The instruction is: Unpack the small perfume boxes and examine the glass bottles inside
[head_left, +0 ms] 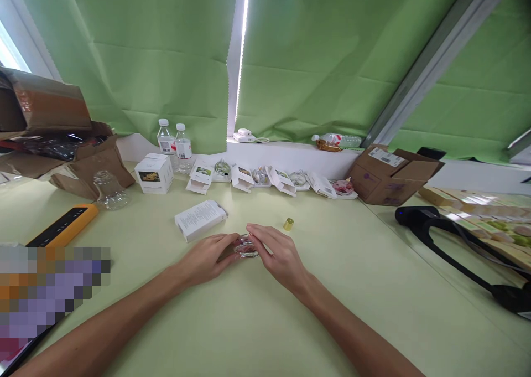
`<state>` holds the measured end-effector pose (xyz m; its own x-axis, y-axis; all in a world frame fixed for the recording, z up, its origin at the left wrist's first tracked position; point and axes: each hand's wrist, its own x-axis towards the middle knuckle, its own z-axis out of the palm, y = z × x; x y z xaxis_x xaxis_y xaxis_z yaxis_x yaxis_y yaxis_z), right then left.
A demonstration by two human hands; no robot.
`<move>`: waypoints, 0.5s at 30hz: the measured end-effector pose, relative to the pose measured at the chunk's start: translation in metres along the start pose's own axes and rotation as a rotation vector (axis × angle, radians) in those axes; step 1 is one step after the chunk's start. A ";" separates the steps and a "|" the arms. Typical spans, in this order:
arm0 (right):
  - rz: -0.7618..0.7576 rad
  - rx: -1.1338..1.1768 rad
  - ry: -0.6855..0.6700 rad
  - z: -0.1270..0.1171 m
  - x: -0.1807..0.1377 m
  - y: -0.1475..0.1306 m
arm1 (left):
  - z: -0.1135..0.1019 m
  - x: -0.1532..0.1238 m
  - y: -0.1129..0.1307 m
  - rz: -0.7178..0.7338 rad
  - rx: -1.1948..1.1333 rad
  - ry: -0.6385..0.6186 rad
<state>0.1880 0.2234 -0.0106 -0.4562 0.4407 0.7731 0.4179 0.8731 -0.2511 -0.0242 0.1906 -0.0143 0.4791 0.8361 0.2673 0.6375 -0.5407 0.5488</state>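
Note:
A small transparent glass bottle (pixel 246 248), apparently a perfume bottle, with a reddish tint inside, stands on the table in front of me. My left hand (pixel 211 258) grips its left side between thumb and fingers. On the other side, my right hand (pixel 282 255) closes over the bottle's top and right edge; its fingertips partly hide the neck. A gold cap (pixel 289 223) rests apart on the table, just beyond my right hand. Past my left hand lies a closed white carton (pixel 201 220) with printed text.
Along the back stand opened white cartons (pixel 201 176) with round glass bottles (pixel 222 169) in white trays. Two water bottles (pixel 183 149) and a white box (pixel 154 174) are back left. A cardboard box (pixel 390 175) and a black curved device (pixel 440 249) occupy the right; a yellow-black power strip (pixel 62 225) lies left.

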 end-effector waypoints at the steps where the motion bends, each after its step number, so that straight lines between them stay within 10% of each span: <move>1: 0.001 -0.002 -0.002 0.000 0.000 0.000 | 0.000 0.000 0.000 0.000 0.004 -0.003; 15: -0.002 -0.012 -0.012 0.000 0.000 0.000 | 0.001 0.000 -0.003 0.010 0.009 -0.012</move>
<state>0.1881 0.2234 -0.0109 -0.4661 0.4414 0.7668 0.4265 0.8714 -0.2423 -0.0254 0.1921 -0.0170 0.4921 0.8298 0.2632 0.6383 -0.5496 0.5390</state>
